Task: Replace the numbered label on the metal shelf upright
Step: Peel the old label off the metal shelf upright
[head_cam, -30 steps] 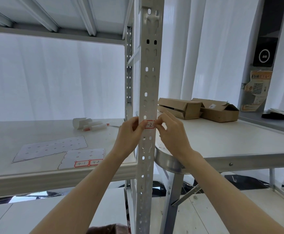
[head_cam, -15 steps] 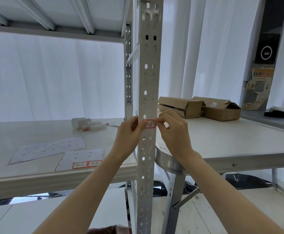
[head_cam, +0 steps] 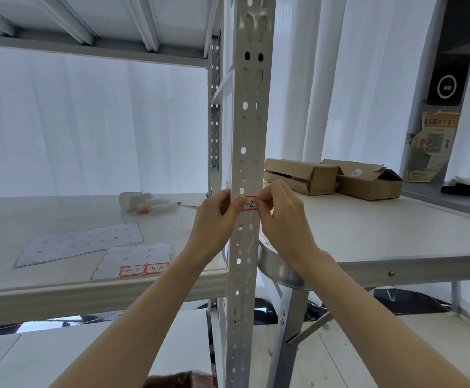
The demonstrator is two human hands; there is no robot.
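Observation:
A grey perforated metal shelf upright [head_cam: 249, 121] runs vertically through the middle of the view. A small red-bordered white label [head_cam: 250, 203] reading "-2" lies across its front face at shelf height. My left hand [head_cam: 214, 222] presses its thumb on the label's left end and hides the first digit. My right hand [head_cam: 282, 219] pinches the label's right end against the upright. On the shelf board to the left lies a sticker sheet [head_cam: 133, 260] with two red-bordered labels [head_cam: 144, 269] marked 4-1 and 4-2.
An emptied backing sheet [head_cam: 80, 243] lies beside the sticker sheet. A paper roll and markers [head_cam: 150, 204] sit further back on the shelf board [head_cam: 60, 295]. Right of the upright, a white table [head_cam: 368, 236] carries two cardboard boxes [head_cam: 331, 179]. White curtains hang behind.
Both hands stay at the label on the upright; the fingers have shifted only slightly, with the left thumb now covering more of the label's left end. The camera view has tilted a little.

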